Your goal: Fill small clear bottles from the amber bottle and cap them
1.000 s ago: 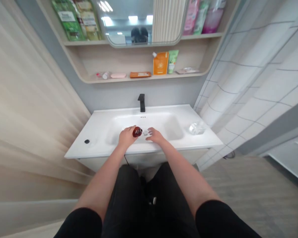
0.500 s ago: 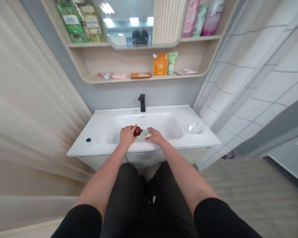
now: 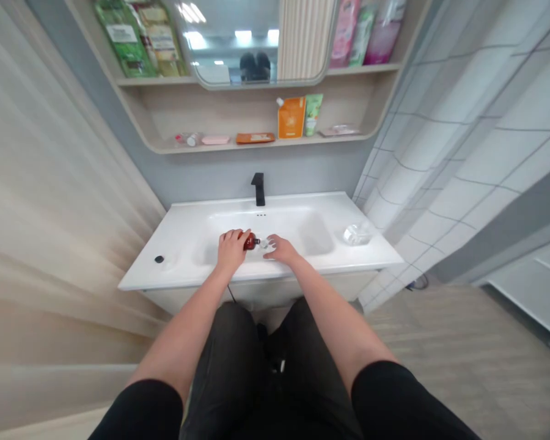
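Left hand shown closed around the body of a dark red-brown bottle, with the fingers wrapped over it and the neck directed toward the other hand. The bottle was positioned over the front of the white basin, just behind the front edge of the counter; whether it rested on the basin surface could not be told. Right hand was held open, with the fingers spread and lightly curved, and nothing was seen gripped in it. A small clear piece was located between the bottle neck and the right fingertips, just beside both; it was too small to be identified, and contact with it could not be determined. The black faucet was mounted at the rear edge of the counter. A clear dish was placed near the right end, and a small black stopper near the left end. A thin dark cable was seen hanging below the front edge, under the left wrist. An orange pouch and a green tube stood on the shelf above
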Demonstrator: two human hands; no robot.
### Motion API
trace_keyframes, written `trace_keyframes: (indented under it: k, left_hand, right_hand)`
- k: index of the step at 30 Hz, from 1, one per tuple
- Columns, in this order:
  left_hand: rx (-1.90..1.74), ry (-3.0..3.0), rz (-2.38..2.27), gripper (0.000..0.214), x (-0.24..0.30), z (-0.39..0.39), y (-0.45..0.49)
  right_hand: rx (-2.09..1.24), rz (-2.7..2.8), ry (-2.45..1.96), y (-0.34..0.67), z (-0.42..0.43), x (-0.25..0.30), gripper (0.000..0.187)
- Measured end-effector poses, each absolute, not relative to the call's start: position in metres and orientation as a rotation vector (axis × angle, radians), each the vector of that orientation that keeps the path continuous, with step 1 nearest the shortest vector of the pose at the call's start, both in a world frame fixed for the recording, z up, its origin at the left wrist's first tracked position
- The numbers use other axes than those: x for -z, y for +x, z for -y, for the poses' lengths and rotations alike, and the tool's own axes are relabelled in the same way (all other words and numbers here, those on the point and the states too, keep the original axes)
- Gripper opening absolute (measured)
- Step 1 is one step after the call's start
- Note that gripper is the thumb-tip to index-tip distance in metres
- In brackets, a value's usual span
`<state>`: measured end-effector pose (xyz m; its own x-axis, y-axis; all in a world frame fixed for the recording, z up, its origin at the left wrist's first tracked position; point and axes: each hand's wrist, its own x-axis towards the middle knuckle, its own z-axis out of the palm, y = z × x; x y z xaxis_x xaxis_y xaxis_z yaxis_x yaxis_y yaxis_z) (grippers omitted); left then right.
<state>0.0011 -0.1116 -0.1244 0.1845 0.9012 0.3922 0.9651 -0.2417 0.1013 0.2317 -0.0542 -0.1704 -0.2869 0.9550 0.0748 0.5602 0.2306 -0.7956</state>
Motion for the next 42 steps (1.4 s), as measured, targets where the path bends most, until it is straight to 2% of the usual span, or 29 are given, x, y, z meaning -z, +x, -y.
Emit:
trace_keyframes:
  k: [42]
  left_hand:
    - [0.555,-2.254,1.750,0.071,0.1218,0.1158,0.0022]
  right_hand:
    - [-0.791,2.021,-1.386,0.2288,0.0572,0.1671,0.071]
